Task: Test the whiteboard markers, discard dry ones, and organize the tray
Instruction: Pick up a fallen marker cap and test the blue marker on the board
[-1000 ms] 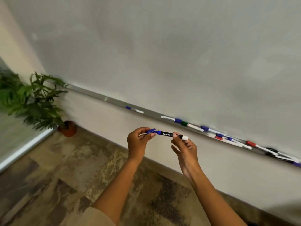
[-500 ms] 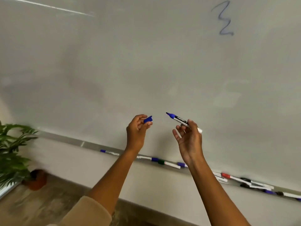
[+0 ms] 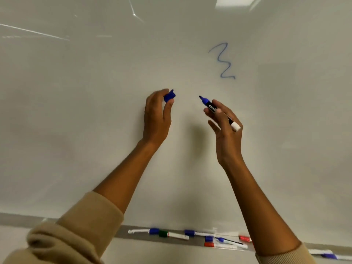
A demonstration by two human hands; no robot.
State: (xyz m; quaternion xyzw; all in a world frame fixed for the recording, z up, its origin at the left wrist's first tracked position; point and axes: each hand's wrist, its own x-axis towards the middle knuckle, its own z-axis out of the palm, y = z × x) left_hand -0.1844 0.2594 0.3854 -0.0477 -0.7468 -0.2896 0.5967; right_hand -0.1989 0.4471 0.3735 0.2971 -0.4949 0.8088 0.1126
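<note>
Blue cap (image 3: 169,96) pinched in left hand (image 3: 157,119), uncapped blue marker (image 3: 219,112) gripped in right hand (image 3: 226,134) w/ tip up-left, both raised before whiteboard (image 3: 95,111) near blue squiggle (image 3: 223,61), other markers (image 3: 190,235) in tray (image 3: 125,232) below.

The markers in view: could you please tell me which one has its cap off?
The blue marker in the right hand: its tip is bare, and the left hand holds its cap. Those in the tray look capped.

Both forearms are bare, with tan knitted sleeves (image 3: 80,231) pushed up, ribbed at the right cuff (image 3: 285,256).
</note>
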